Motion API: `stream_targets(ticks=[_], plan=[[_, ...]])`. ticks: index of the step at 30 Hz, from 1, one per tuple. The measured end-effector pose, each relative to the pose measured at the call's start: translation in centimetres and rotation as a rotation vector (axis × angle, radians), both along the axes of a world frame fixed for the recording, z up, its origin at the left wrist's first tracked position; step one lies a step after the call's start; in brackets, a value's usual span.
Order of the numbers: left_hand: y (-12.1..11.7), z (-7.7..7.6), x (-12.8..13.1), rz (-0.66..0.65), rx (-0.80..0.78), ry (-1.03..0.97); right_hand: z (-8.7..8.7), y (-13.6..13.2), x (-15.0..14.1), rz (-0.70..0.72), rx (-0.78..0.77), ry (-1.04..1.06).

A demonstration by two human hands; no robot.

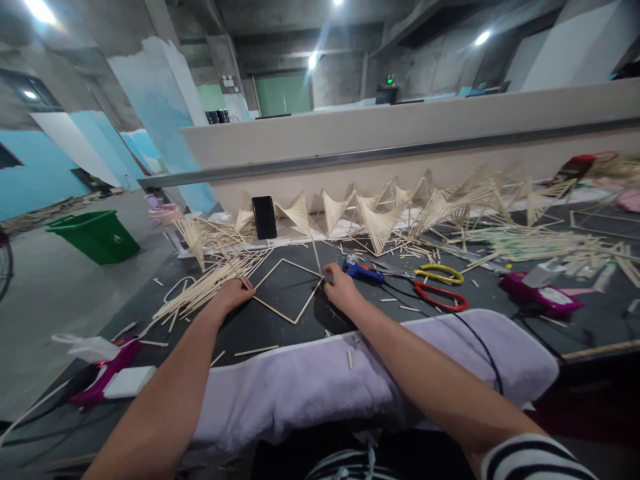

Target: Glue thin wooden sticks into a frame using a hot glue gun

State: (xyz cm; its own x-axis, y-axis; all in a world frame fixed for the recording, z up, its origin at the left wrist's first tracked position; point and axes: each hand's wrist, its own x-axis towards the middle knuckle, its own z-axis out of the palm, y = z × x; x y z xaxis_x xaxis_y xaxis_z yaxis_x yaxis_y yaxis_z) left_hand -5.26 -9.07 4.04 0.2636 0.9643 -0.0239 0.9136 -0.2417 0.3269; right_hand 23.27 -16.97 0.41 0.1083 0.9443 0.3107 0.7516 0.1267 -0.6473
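Observation:
A four-sided frame of thin wooden sticks [274, 309] lies on the dark tabletop between my hands. My left hand [233, 297] is closed in a pinch at its left corner, where another thin stick slants up. At the right corner, my right hand [341, 288] pinches near the foot of a stick [315, 253] that stands up from the frame. A pile of loose wooden sticks [200, 293] is beside my left hand. Just right of my right hand lie a blue glue gun [364, 272] and scissors with one yellow and one red handle [440, 295].
Several twisted stick structures [377, 223] line the back, near a propped black phone [264, 217]. Magenta glue guns lie at the left [107, 377] and right [543, 295], with cables. A lilac cloth [300, 383] covers the front edge. A green bin [95, 237] stands on the floor.

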Motion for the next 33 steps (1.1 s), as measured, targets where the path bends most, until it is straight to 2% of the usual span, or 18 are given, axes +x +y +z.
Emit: stream_targets(ticks=[3, 9, 23, 33], plan=[[0.1, -0.1, -0.1, -0.005, 0.000, 0.000, -0.2, 0.1, 0.1, 0.051, 0.010, -0.130], [0.5, -0.6, -0.4, 0.003, -0.001, 0.006, -0.4, 0.3, -0.5, 0.156, -0.031, -0.246], [0.5, -0.3, -0.6, 0.012, -0.011, -0.005, 0.3, -0.1, -1.5, 0.101, -0.213, -0.433], [0.2, 0.0, -0.7, 0.065, -0.024, -0.037, 0.3, 0.1, -1.5, 0.101, -0.250, -0.479]])
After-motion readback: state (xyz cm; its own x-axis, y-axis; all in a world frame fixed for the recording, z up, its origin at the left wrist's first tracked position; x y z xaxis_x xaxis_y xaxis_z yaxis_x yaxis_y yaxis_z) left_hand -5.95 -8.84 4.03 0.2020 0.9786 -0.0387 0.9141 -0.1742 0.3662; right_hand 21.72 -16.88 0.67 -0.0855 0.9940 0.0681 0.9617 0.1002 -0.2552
